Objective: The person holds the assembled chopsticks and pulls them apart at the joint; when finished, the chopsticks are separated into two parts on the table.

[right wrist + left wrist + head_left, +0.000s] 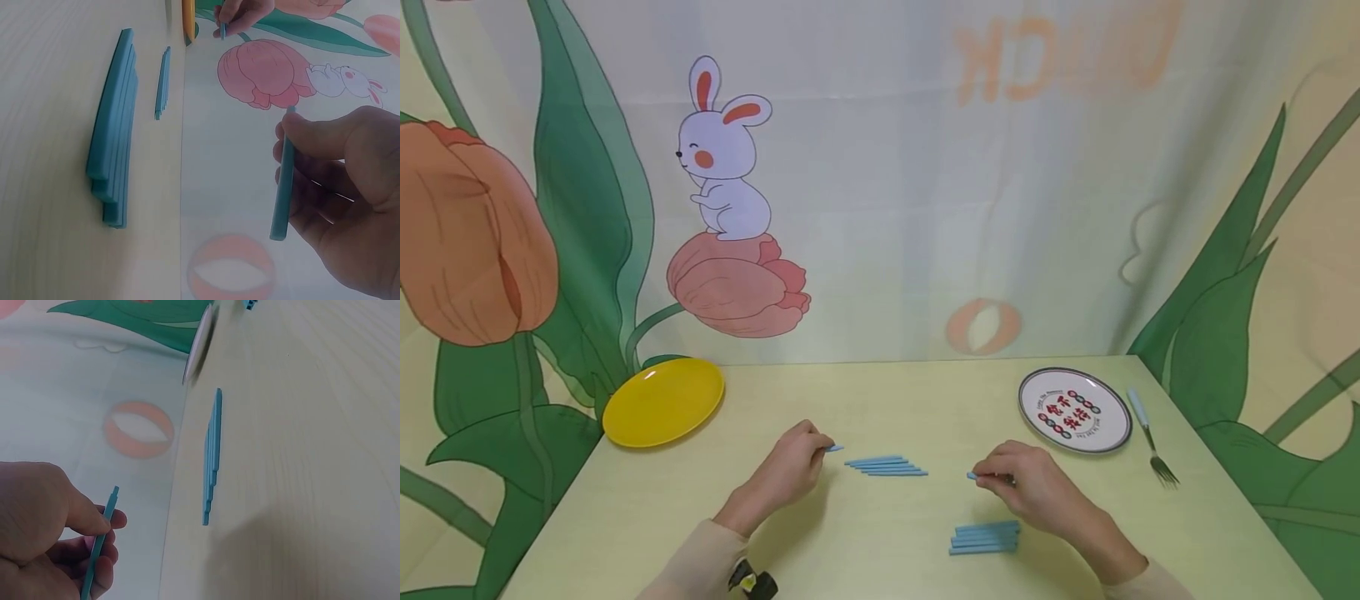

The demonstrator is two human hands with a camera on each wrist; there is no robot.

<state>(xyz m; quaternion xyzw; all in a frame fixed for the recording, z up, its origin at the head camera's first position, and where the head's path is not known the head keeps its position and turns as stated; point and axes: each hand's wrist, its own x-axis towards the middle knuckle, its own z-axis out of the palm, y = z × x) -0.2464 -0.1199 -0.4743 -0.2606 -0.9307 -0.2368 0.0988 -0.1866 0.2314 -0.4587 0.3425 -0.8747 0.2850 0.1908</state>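
Observation:
Thumb and fingers of my left hand (793,465) pinch a thin blue stick (96,555) whose end is narrower, held above the table. To its right, a slanted row of several thin blue sticks (887,467) lies on the table, apart from the hand. My right hand (1036,485) also pinches a blue stick (284,181), thicker-looking in the right wrist view, raised off the table. Below and left of that hand lies a second group of several blue sticks (985,538), side by side and slightly staggered.
At the back left of the table (850,550) rests a yellow plate (664,403). A white plate (1041,400) with red lettering sits at the back right, with a fork (1150,437) beside it. A printed curtain (880,208) hangs behind the table.

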